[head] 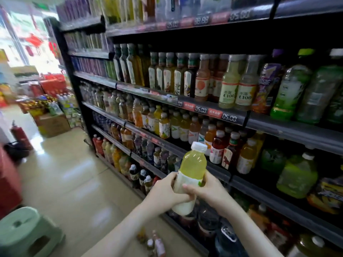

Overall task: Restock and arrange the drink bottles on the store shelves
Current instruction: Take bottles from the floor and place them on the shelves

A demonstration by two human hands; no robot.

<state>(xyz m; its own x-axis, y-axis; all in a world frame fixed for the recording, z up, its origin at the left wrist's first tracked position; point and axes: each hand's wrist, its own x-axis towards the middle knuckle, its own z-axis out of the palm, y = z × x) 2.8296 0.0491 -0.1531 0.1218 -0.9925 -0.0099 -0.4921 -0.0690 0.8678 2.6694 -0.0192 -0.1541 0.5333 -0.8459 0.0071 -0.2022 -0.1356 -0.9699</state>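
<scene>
A yellow drink bottle (192, 167) with a white cap and a white label is held upright in front of the shelves. My left hand (168, 191) grips its lower body from the left. My right hand (206, 188) wraps round the label from the right. Behind the bottle runs a dark shelf rail (167, 145), with rows of orange, yellow and red bottles (187, 127) standing above it. Two pale C100 bottles (235, 84) stand on the shelf higher up.
Large green jugs (297, 175) fill the right of the lower shelf. A few small bottles (154, 243) stand on the tiled floor near my feet. A green plastic stool (26, 232) sits at the lower left, and a red fire extinguisher (20, 136) and cardboard boxes (53, 123) stand further down the aisle.
</scene>
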